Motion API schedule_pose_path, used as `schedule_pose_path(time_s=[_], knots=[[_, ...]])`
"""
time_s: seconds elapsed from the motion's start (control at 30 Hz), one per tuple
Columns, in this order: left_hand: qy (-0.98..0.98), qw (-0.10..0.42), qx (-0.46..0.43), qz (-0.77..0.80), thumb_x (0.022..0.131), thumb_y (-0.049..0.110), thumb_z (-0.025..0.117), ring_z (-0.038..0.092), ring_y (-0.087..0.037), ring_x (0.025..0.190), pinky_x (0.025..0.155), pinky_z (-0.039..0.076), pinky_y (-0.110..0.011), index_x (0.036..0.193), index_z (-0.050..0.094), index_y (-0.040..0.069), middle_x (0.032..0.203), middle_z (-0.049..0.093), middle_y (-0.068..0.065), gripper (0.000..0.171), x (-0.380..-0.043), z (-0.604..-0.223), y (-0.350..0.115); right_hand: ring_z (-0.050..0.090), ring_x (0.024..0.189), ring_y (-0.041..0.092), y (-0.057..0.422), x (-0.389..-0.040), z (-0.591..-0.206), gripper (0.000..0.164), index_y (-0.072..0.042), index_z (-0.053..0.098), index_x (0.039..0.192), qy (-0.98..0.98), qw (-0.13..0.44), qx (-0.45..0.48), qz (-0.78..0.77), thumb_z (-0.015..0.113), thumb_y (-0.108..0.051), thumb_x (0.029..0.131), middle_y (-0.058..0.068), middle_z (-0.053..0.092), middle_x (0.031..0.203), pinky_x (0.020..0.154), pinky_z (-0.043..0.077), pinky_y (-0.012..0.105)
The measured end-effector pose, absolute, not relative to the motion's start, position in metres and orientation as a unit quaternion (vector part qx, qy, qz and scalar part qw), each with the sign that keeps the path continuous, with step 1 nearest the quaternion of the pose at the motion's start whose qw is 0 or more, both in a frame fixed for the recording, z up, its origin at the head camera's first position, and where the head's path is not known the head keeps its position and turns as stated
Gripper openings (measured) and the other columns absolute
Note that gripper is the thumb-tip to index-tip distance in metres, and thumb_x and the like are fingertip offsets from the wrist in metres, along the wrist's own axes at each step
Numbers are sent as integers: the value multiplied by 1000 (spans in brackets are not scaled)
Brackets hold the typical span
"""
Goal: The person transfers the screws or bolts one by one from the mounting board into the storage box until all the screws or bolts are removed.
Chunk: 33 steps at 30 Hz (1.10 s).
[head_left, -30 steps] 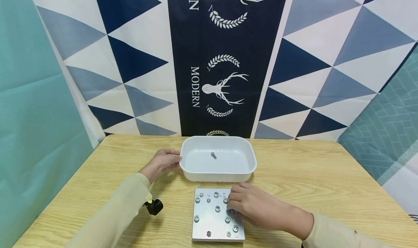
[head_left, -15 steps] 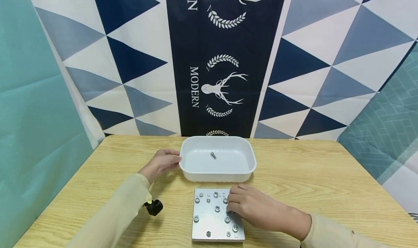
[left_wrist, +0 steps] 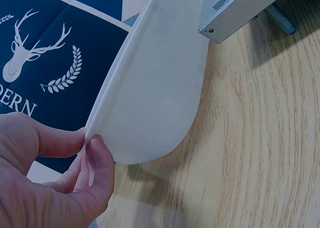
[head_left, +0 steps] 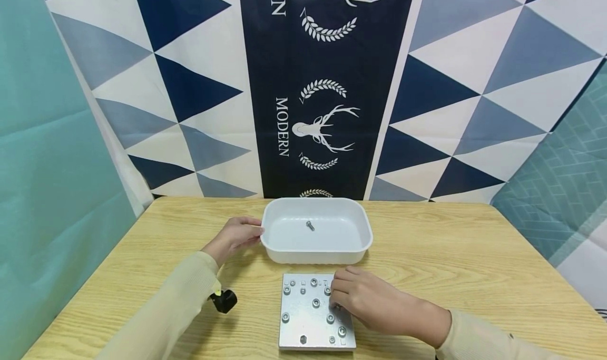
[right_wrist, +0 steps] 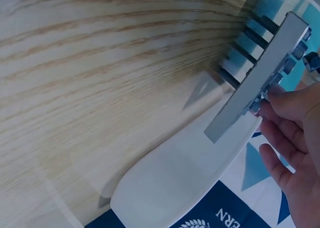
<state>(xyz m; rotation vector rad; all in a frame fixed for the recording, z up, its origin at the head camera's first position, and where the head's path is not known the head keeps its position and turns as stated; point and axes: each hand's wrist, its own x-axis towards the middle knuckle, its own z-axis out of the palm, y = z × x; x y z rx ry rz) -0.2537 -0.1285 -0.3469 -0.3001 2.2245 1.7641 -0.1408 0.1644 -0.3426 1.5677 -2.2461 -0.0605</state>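
My left hand (head_left: 235, 235) pinches the left rim of a white plastic tub (head_left: 317, 256); in the left wrist view, thumb and fingers meet on that rim. A single bolt (head_left: 310, 225) lies in the tub. In front of it is a silver metal plate (head_left: 303, 328) set with several socket-head bolts. Over the plate's right side, my right hand (head_left: 372, 301) has its fingers bent down. The right wrist view shows thumb and forefinger pinching a bolt head (right_wrist: 255, 106) close to the plate's face, the fingers partly hiding it. Threaded shanks (right_wrist: 255, 37) stick out beneath the plate.
The wooden table (head_left: 441, 254) carries the tub and plate. A patterned cloth (head_left: 204, 86) hangs behind it, with teal sheets at both sides. A black camera piece (head_left: 223, 300) hangs under the left wrist. A hex bolt head (head_left: 303, 339) sits near the plate's front edge.
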Motion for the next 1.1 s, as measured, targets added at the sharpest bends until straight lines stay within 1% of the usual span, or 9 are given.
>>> schedule_pose_path(time_s=[0.13, 0.23, 0.5, 0.67, 0.87, 1.1], knots=[[771, 141, -107, 612, 92, 4, 61, 61, -11, 80, 93, 55, -34, 124, 56, -6, 99, 61, -9, 34, -254, -347, -128, 54, 88, 6, 165, -141, -339, 27, -18, 69, 92, -806, 198, 558, -25, 70, -1, 72, -10, 66, 90, 84, 50, 24], [770, 139, -108, 614, 92, 4, 60, 60, -10, 78, 94, 55, -35, 123, 56, -6, 99, 61, -8, 34, -253, -346, -128, 54, 89, 7, 164, -142, -337, 27, -18, 69, 92, -805, 200, 558, -33, 70, 0, 72, -10, 66, 90, 88, 51, 25], [773, 137, -105, 610, 92, 4, 60, 58, -9, 75, 86, 57, -29, 123, 56, -6, 94, 60, -6, 33, -254, -349, -128, 53, 87, 6, 164, -141, -334, 26, -19, 69, 93, -816, 183, 548, -34, 73, -2, 74, -11, 66, 91, 83, 50, 23], [776, 137, -107, 606, 92, 5, 60, 58, -9, 75, 87, 57, -30, 123, 57, -5, 96, 60, -7, 32, -254, -349, -128, 53, 88, 7, 164, -140, -331, 27, -19, 69, 94, -815, 183, 548, -35, 74, -2, 74, -11, 66, 91, 82, 50, 23], [770, 140, -108, 613, 92, 3, 60, 57, -9, 75, 84, 57, -27, 122, 56, -6, 95, 59, -6, 32, -254, -349, -128, 52, 87, 7, 164, -139, -329, 26, -19, 69, 93, -811, 192, 551, -37, 75, -3, 73, -11, 66, 90, 80, 48, 22], [774, 138, -106, 609, 92, 4, 60, 58, -9, 75, 84, 57, -28, 122, 57, -6, 94, 59, -6, 32, -253, -348, -127, 52, 87, 7, 165, -138, -328, 26, -19, 69, 93, -812, 195, 550, -36, 77, -4, 72, -11, 66, 90, 79, 48, 22]])
